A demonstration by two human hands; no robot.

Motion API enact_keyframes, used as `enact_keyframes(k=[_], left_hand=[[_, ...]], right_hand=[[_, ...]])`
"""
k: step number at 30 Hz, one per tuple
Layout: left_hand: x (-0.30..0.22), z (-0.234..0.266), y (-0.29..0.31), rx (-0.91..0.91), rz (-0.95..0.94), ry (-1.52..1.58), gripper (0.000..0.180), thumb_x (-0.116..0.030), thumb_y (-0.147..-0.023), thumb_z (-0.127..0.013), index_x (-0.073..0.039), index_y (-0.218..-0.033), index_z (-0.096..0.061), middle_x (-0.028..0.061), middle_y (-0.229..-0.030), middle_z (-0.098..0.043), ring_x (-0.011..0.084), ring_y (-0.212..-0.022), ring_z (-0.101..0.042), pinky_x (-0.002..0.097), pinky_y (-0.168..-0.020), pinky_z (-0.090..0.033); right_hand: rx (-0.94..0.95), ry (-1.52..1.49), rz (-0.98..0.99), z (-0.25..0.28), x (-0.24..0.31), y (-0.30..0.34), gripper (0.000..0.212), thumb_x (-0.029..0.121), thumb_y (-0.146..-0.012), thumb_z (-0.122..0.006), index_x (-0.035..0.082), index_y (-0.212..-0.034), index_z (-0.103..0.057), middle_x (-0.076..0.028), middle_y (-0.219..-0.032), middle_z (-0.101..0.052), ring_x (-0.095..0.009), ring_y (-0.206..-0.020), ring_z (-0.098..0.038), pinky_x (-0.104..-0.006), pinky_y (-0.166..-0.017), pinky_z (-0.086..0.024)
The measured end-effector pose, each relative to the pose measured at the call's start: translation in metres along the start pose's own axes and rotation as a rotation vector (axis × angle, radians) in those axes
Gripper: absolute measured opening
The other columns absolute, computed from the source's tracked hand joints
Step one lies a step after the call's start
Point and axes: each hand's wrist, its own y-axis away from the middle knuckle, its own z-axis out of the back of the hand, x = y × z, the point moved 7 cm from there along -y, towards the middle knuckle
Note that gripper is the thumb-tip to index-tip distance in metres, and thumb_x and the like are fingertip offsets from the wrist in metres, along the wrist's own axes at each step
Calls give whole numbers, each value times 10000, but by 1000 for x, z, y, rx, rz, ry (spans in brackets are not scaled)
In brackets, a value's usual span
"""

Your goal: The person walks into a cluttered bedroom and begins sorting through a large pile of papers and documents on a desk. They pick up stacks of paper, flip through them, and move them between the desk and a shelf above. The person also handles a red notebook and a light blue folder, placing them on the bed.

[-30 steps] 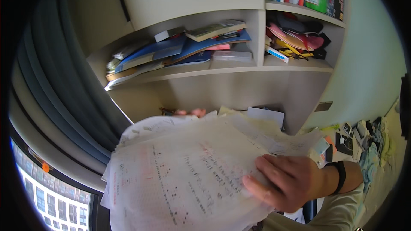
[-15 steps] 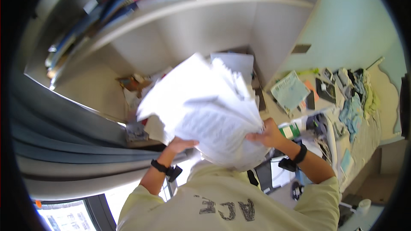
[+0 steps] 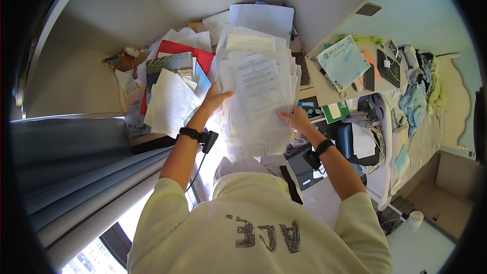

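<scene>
A thick stack of printed papers [image 3: 257, 106] lies between my hands in the middle of the view. My left hand [image 3: 215, 100] grips its left edge, thumb on top and fingers hidden beneath. On the opposite edge my right hand [image 3: 297, 118] holds it the same way, a bit nearer to me. Beyond the stack, more white sheets [image 3: 261, 18] lean toward the back of the desk. Left of my left hand is a loose pile with a white lined paper [image 3: 171, 102], a picture-covered booklet [image 3: 170, 66] and a red folder [image 3: 190, 53].
A grey-blue curtain [image 3: 76, 172] hangs at the left. On the right, a side desk [image 3: 329, 83] bears a pale green booklet [image 3: 344, 63] and a black notebook [image 3: 388, 68]. A green-and-white box [image 3: 336, 112] sits below it. Clothes [image 3: 417, 100] are heaped on a bed farther right.
The papers, raised and fanned out before, now sit squarer and flatter between my hands. My view has tilted down, so the upper shelf is gone and the left pile shows.
</scene>
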Motion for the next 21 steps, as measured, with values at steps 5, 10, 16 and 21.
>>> enact_keyframes(k=[5, 10, 16, 21], left_hand=[[6, 9, 8, -251, -20, -423, 805, -263, -777, -755, 36, -1339, -262, 252, -1223, -541, 328, -1109, -568, 357, -956, -438], [8, 16, 21, -329, -187, -551, 987, -271, -738, -791, 28, -1411, -133, 291, -1392, -329, 406, -1268, -398, 418, -1017, -384], [-48, -11, 61, -452, -236, -1060, 919, -362, -738, -777, 44, -1396, -278, 250, -1497, -132, 466, -1366, -195, 557, -1034, -314], [-39, -49, 67, -284, -460, -1250, 800, -403, -764, -736, 33, -1352, -410, 223, -1507, -179, 423, -1391, -194, 566, -1043, -297]], right_hand=[[-14, 337, -166, 9, 4, 9, 573, 531, -809, -668, -27, -677, -657, -130, -572, -626, -253, -524, -648, -352, -539, -518], [-248, 799, -38, 28, 33, 21, 416, 425, -778, -710, 10, -752, -686, -120, -607, -631, -317, -609, -646, -415, -609, -518], [-495, 643, 412, 24, 66, 25, 457, 319, -738, -756, -15, -1023, -631, -178, -938, -626, -356, -847, -619, -428, -761, -503], [-472, 649, 224, -1, 66, 12, 567, 297, -723, -776, -30, -1136, -567, -214, -1110, -580, -345, -1008, -583, -403, -839, -482]])
